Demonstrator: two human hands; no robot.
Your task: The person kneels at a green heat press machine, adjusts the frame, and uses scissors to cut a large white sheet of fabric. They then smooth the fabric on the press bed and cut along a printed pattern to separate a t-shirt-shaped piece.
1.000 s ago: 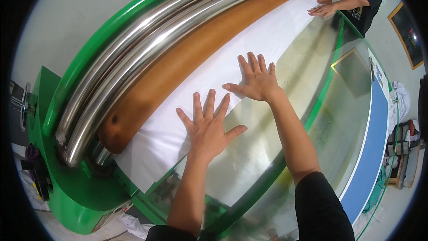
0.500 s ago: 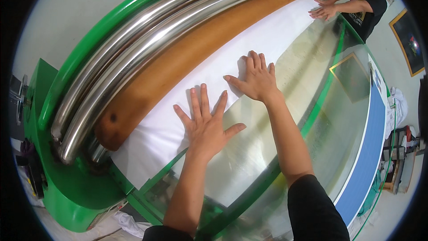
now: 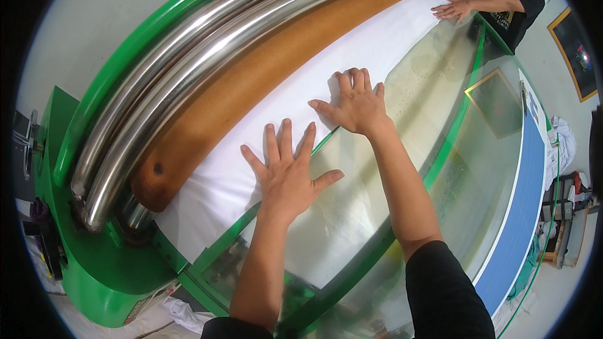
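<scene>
A long white sheet (image 3: 286,110), apparently cloth, lies between a brown roller (image 3: 251,81) and the transparent table panel (image 3: 411,81), slightly creased at its left end. My left hand (image 3: 287,179) is spread on it near that end, with the thumb over the panel. Farther along, my right hand (image 3: 358,103) lies with its fingers apart and fingertips on the sheet, the palm by its near edge. Both my hands are open and grip nothing. At the far right end, a co-worker's hands (image 3: 453,7) also rest on the sheet.
Shiny metal rollers (image 3: 169,81) run behind the brown one in a green machine frame (image 3: 100,257). A blue panel (image 3: 512,213) lines the machine's right side. The co-worker in a dark shirt (image 3: 524,6) stands at the far end. Clothes and boxes (image 3: 562,213) are heaped at right.
The sheet's near edge has shifted slightly toward the brown roller, uncovering a bit of green bar between my hands. My hands and the co-worker's have slid slightly the same way, still open.
</scene>
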